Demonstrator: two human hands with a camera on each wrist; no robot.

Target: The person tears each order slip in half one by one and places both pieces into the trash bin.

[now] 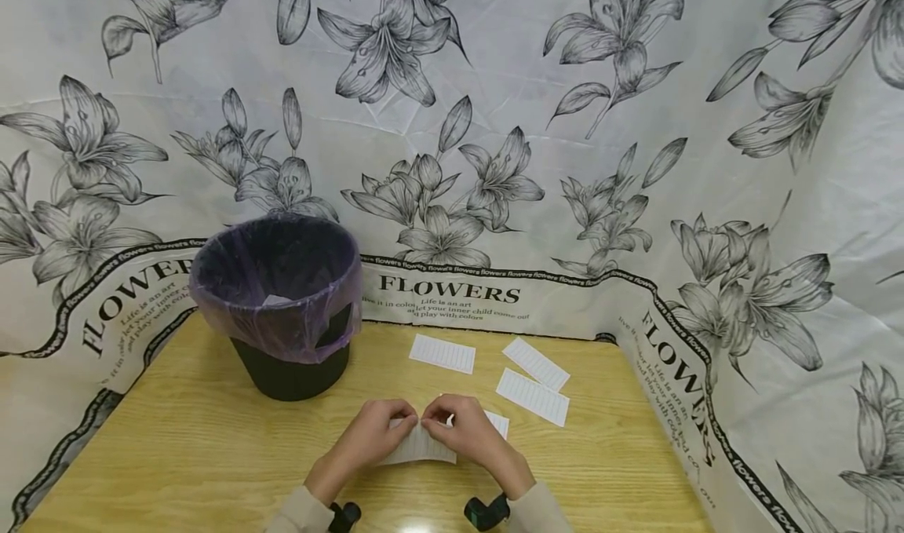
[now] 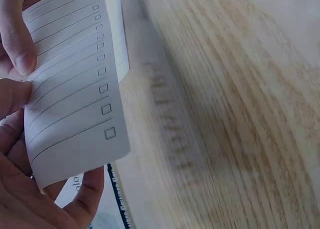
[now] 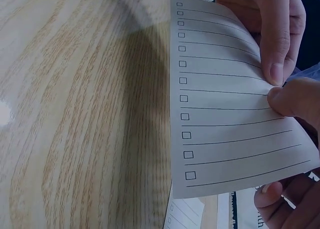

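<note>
Between my hands is a lined checklist sheet (image 1: 422, 448) with a column of small boxes along one edge. My left hand (image 1: 374, 435) pinches its far edge near the middle. Right beside it, my right hand (image 1: 472, 437) pinches the same edge, the thumbs almost touching. The sheet bows slightly and looks whole in the right wrist view, where its ruled lines (image 3: 225, 106) show plainly. Another white sheet (image 1: 497, 423) lies partly hidden behind my right hand.
A black bin (image 1: 289, 376) with a purple liner (image 1: 271, 337) stands at the back left, a bit of white paper (image 1: 277, 301) inside. Several similar sheets lie beyond my hands, among them one sheet (image 1: 442, 353) and two overlapping at right. A flower-printed cloth (image 1: 452, 227) borders the wooden table (image 1: 176, 454).
</note>
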